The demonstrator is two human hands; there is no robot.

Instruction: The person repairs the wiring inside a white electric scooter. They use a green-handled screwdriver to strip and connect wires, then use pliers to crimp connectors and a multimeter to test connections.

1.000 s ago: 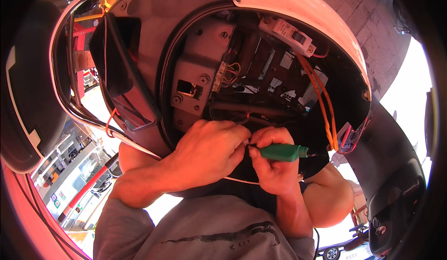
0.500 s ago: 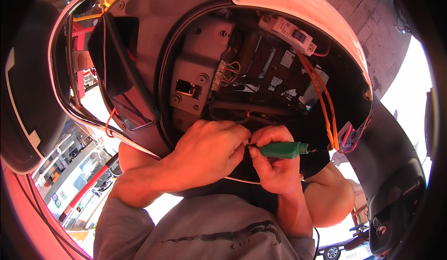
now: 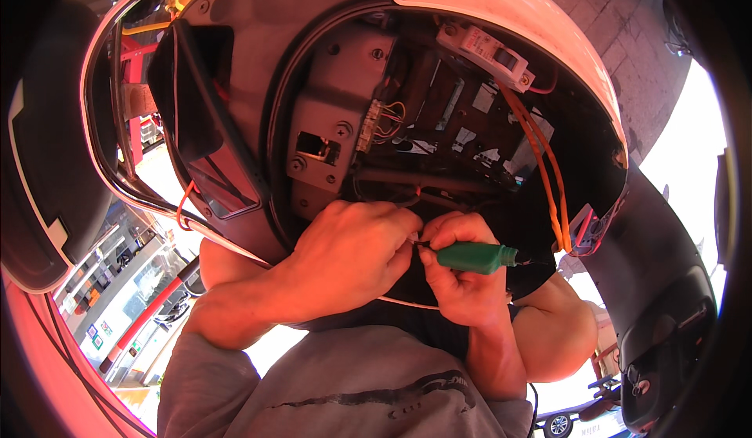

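Near the lower middle of the open vehicle compartment, my left hand (image 3: 345,254) is closed, its fingertips pinching a small pale piece too small to name. Just to its right, my right hand (image 3: 462,285) grips a green plastic tool (image 3: 474,256) with a ribbed end, its thin dark tip meeting the left fingertips. Above both hands are a grey metal bracket (image 3: 337,85) with screws and a pale connector (image 3: 368,124) with thin wires. A white switch unit (image 3: 482,54) sits higher up, with orange cables (image 3: 548,179) running down from it to a small wired part (image 3: 586,226).
A pale curved body rim (image 3: 572,38) encloses the compartment. At left are a dark padded panel (image 3: 55,156) and a red bar (image 3: 149,309). A black curved fairing (image 3: 658,297) lies at right, with pavement (image 3: 615,62) behind and a car wheel (image 3: 558,426) at the bottom edge.
Both hands keep almost the same position and grip. The green tool has shifted very slightly between the frames; little else differs.
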